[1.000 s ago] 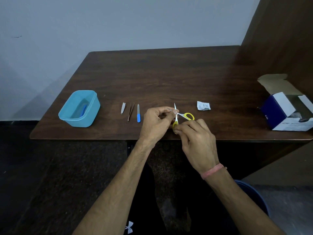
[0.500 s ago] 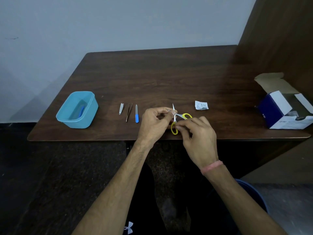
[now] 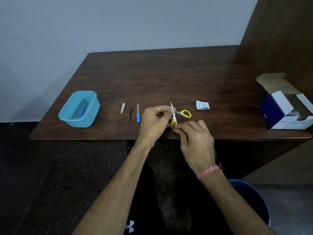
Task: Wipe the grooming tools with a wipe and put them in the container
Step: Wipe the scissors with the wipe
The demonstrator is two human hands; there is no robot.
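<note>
Small scissors with yellow handles (image 3: 185, 113) are spread wide near the table's front edge. My right hand (image 3: 194, 141) pinches the lower yellow handle loop. My left hand (image 3: 155, 122) pinches one blade near the pivot; whether a wipe sits between its fingers and the blade I cannot tell. To the left lie a nail clipper (image 3: 123, 108), tweezers (image 3: 130, 111) and a blue-handled nail file (image 3: 138, 113) in a row. The light blue container (image 3: 78, 108) stands at the left with a blue tool inside.
A torn white wipe sachet (image 3: 202, 105) lies right of the scissors. An opened blue and white cardboard box (image 3: 286, 109) stands at the table's right end, against a brown wooden panel. A dark blue bin (image 3: 250, 199) sits on the floor below right.
The scissors stay spread between both hands. My right hand has slid slightly down and toward me on the lower handle loop. The view has shifted a little.
</note>
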